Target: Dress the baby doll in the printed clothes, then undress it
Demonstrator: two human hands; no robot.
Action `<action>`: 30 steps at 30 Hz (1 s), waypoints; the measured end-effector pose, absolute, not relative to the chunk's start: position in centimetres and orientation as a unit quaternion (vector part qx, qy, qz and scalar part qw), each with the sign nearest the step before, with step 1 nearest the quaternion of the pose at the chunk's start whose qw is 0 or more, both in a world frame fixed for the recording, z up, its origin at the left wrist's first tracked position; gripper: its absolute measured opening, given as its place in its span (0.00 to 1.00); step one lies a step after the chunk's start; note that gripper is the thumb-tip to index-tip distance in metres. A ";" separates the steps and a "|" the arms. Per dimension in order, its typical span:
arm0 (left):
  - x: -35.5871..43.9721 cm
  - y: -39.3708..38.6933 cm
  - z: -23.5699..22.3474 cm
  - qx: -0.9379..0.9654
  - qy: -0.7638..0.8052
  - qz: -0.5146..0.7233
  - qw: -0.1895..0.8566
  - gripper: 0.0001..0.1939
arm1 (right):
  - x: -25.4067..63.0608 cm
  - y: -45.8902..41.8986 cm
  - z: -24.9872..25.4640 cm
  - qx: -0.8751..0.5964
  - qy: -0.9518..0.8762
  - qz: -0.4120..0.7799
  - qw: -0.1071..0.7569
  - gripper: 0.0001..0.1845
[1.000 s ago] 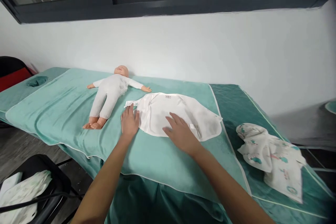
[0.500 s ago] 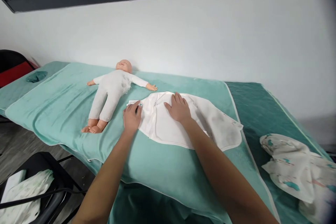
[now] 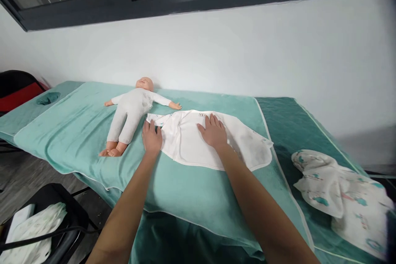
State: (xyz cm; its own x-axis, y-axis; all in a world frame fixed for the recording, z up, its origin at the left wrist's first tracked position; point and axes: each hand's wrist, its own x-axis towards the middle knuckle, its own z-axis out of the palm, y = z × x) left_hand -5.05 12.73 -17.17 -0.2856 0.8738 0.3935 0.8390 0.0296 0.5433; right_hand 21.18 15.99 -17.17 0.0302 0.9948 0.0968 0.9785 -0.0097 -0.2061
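A white baby garment [image 3: 188,144] lies spread flat on a light green towel [image 3: 77,132] that covers a bed. My left hand [image 3: 151,137] rests flat and open at the garment's left edge, fingers stretched toward its sleeve. My right hand [image 3: 213,131] lies open, palm down, on the garment's upper middle near the collar label. A baby doll [image 3: 131,111] in a white suit lies on its back just left of the garment, arms spread, head toward the wall.
A patterned white cloth [image 3: 337,192] lies crumpled on the darker green cover [image 3: 287,128] at the right. A black chair [image 3: 58,218] at lower left holds white folded items. The white wall runs close behind the bed, under a dark window frame.
My right hand slid from the garment's lower middle up toward the collar and stays there. My left hand stays at the left edge, by the sleeve. The camera view shifted slightly.
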 end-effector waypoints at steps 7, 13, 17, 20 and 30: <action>-5.4 12.4 -17.5 0.588 0.655 0.473 0.023 0.16 | 21.5 12.5 -17.3 -0.694 -0.691 0.084 0.182 0.40; -5.5 12.4 -17.3 0.586 0.677 0.446 -0.005 0.13 | 24.9 8.5 -15.0 -0.603 -0.733 0.166 0.268 0.31; -5.5 12.7 -17.2 0.583 0.685 0.437 0.010 0.13 | 31.4 8.1 -13.2 -0.631 -0.672 0.147 0.358 0.29; -5.3 12.8 -17.2 0.581 0.694 0.425 0.019 0.13 | 36.4 8.4 -14.0 -0.742 -0.554 0.022 0.376 0.26; -5.1 12.7 -16.9 0.582 0.710 0.398 0.004 0.11 | 43.9 11.5 -15.7 -0.793 -0.540 0.064 0.273 0.18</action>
State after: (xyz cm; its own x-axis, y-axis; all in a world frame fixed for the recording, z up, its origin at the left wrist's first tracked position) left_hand -5.12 12.73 -16.95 -0.3236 0.8283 0.4574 0.8224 0.0071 0.5689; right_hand 43.92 11.49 -15.73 0.4087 0.8918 0.1942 0.8220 -0.2672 -0.5029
